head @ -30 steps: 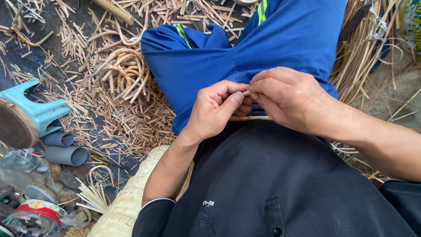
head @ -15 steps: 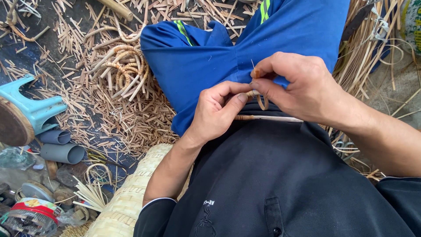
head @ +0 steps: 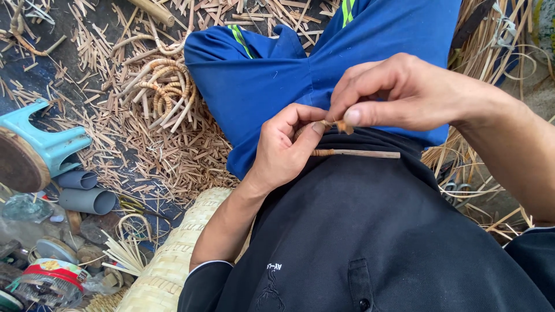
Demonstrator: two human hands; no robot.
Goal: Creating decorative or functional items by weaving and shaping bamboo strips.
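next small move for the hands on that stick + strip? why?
Probably draw the strip taut with the right hand, then lay it against the stick. The right hand pinches the strip's frayed end just above the stick; the left hand grips the stick's near end, thumb up by the strip. The rest of the stick lies bare across the lap, and the strip looks short.

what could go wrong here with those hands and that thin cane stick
1. The thin stick lies loose across the lap, gripped only at one end by the left hand; it could slip off into the cane scraps below.
2. The right hand pinches a tiny frayed strip by its fingertips; it might snap or splinter into skin.
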